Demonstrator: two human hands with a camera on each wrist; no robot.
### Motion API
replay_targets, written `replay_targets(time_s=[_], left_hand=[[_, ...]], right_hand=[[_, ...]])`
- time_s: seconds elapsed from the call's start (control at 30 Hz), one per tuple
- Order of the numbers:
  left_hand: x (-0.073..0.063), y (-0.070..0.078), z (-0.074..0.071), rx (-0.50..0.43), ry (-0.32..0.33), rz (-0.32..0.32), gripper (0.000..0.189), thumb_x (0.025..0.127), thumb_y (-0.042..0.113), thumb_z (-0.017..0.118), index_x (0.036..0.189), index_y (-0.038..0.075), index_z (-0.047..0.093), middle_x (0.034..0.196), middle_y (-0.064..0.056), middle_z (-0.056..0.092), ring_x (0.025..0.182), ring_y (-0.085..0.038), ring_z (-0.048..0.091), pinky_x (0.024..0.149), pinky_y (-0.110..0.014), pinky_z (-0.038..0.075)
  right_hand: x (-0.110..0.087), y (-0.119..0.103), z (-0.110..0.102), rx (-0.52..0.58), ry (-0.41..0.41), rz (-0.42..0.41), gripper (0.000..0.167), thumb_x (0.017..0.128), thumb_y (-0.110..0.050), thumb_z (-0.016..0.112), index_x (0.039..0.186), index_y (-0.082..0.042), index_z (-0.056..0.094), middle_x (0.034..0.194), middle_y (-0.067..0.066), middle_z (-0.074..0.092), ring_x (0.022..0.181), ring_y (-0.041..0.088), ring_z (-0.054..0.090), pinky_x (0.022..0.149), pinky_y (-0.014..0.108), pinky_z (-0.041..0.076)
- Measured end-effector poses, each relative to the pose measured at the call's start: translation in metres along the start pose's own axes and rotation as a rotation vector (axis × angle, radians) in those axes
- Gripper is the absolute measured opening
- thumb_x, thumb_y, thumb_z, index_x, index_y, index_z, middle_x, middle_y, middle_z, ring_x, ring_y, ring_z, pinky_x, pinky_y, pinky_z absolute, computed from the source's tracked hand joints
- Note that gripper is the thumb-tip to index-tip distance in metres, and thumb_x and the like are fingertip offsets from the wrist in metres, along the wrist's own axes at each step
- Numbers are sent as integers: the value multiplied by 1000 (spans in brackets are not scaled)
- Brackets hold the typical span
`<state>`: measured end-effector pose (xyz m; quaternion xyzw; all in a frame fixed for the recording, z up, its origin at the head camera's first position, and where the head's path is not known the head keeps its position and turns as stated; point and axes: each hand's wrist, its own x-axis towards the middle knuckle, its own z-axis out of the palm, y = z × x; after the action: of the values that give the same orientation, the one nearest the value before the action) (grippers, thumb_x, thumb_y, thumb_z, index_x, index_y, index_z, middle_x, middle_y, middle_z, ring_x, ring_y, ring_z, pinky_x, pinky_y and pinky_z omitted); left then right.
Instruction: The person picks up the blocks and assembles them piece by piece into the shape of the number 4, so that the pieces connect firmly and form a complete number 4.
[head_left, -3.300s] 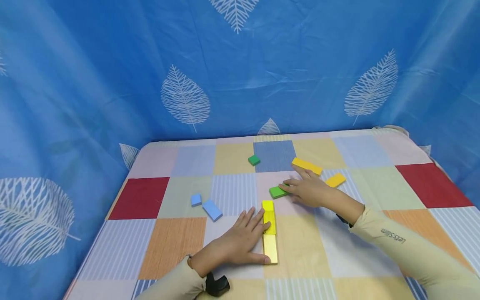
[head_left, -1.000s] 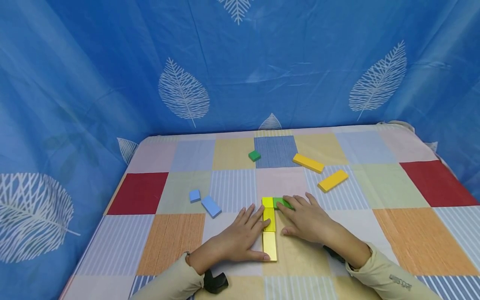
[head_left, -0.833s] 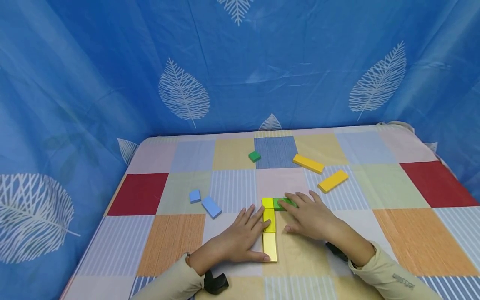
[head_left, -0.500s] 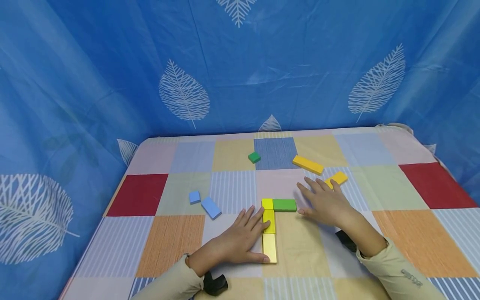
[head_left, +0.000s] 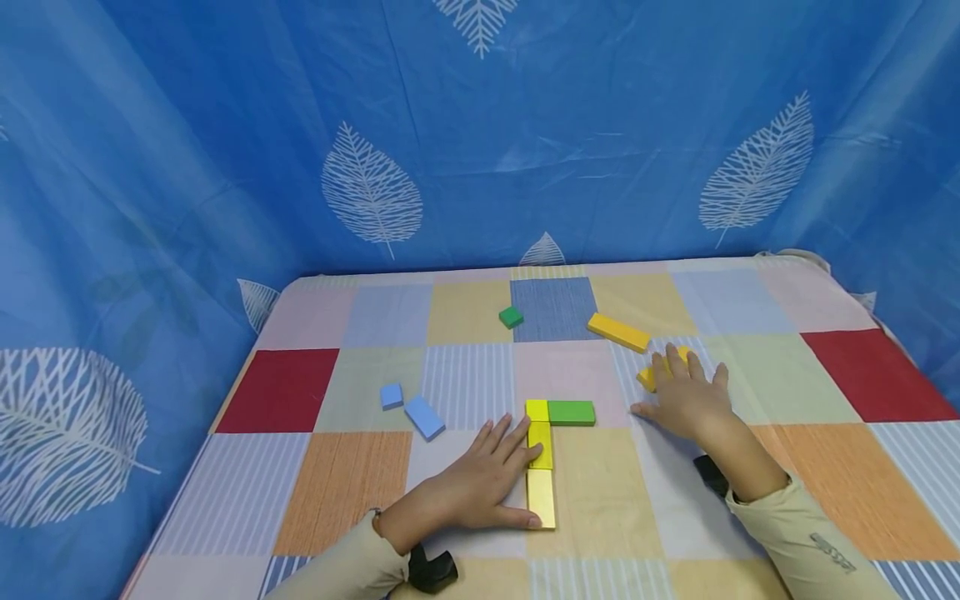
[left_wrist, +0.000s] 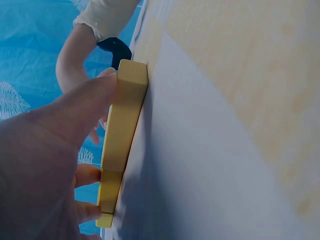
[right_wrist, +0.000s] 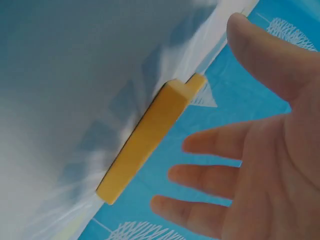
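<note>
My left hand (head_left: 480,483) lies with spread fingers along a column of yellow blocks, touching its left side. The column has a small bright yellow block (head_left: 537,410) at its far end, a longer yellow block (head_left: 541,435) in the middle and a pale yellow block (head_left: 541,493) nearest me. In the left wrist view my thumb is against that pale block (left_wrist: 127,120). A green block (head_left: 572,413) lies crosswise at the column's far end, pointing right. My right hand (head_left: 686,400) reaches over an orange-yellow block (head_left: 646,380); in the right wrist view its straight fingers are apart from the block (right_wrist: 145,142).
Behind the right hand lies a second orange-yellow block (head_left: 618,332). A small dark green block (head_left: 512,317) is farther back. Toward the left are a small blue block (head_left: 392,397) and a longer blue block (head_left: 425,417). A blue curtain (head_left: 600,167) hangs beyond the patchwork tablecloth (head_left: 352,492).
My right hand slid the green block up against the column's far end, let it go, then moved right over the orange-yellow block. The left hand has stayed in place.
</note>
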<state>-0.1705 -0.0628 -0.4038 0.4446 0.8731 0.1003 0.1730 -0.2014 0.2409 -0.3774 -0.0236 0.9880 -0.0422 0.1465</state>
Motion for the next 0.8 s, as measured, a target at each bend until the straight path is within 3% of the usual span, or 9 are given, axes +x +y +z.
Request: replay_targets(time_s=[0.2,0.5,0.8], left_hand=[[-2,1,-1,1,-2,-5,82,83,65,44,144,14,25,154,-15,3,140,-37,2,111,-53,13],[-3,1,-2,-8,-13,-12,82,83,65,45,144,14,25,154,-14,2,140,-36,3,111,-53,12],[-2,1,-1,-12,-27,-22,82,83,65,45,145,15,24,154,-13,1,140,-36,2,111,-53,11]], right_hand=[[2,-1,1,-13,-20,-9,91,81,-58,54,131,15,32,136,38,27,125,54,26,94,74,13],[10,-20,2,23,-19,-138,85,85,-56,51,134,12,34,139,36,27,128,48,29,97,72,12],[30,-36,-5,38,-33,-249,79,90,-55,43,136,9,34,141,33,27,129,45,30,98,71,8]])
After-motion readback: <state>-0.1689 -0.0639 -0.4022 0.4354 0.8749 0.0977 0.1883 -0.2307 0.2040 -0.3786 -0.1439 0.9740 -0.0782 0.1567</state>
